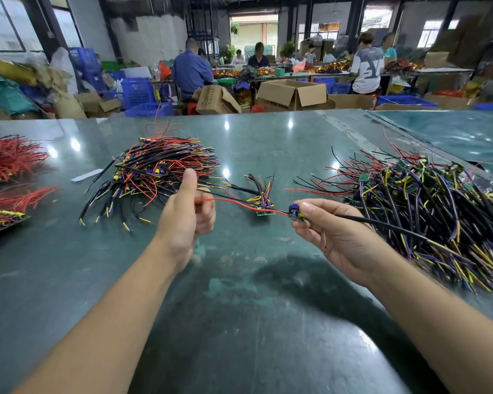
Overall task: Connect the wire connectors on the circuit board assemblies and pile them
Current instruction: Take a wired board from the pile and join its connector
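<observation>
Table (239,308): dark green, glossy, with white light spots. Left wire pile (154,169): black, red, yellow, purple strands. Right wire pile (416,211): mostly black, yellow and purple tips, green boards. Far-left bundles (9,157): red with yellow ends. Held board (296,213): green, blue component, red wire (239,202). Crates (137,92): blue. Cartons (292,95): brown.
</observation>
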